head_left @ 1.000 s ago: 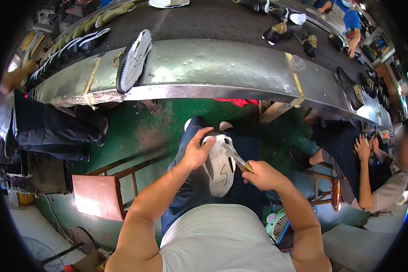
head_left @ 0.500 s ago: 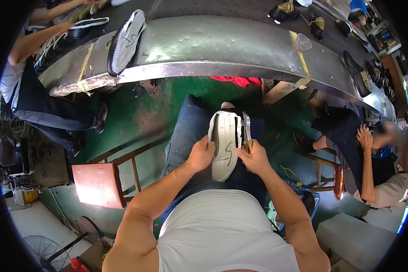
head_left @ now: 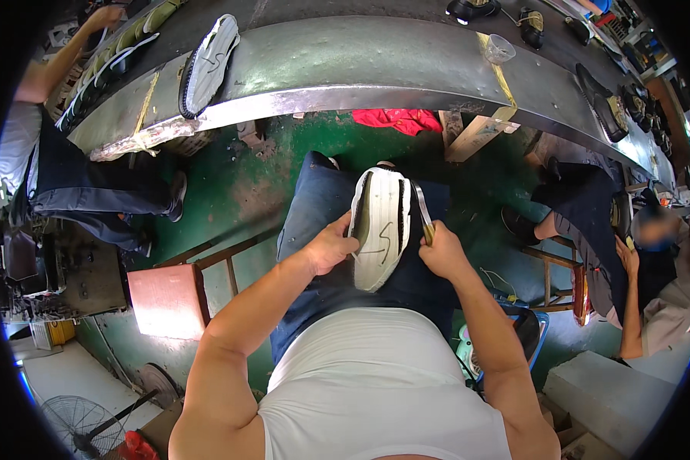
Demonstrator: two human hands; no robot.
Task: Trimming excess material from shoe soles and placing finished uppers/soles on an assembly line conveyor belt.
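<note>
A shoe is held over my lap, its white sole facing up with dark curved marks on it. My left hand grips its left edge, thumb over the rim. To the right of the shoe, my right hand is closed around the yellowish handle of a slim, curved metal hand tool. The tool points away from me, close along the shoe's right edge; its exact kind is unclear. Below the shoe are my dark blue trouser legs.
Ahead runs a metal-edged bench, bearing another white-soled shoe, a clear cup and several dark shoes. A brown stool stands left. One co-worker stands left; another sits right. A fan is lower left.
The tool has swung slightly right, away from the shoe's edge, with my right hand. My left hand and the shoe have shifted a little. The co-worker's arm at left has moved.
</note>
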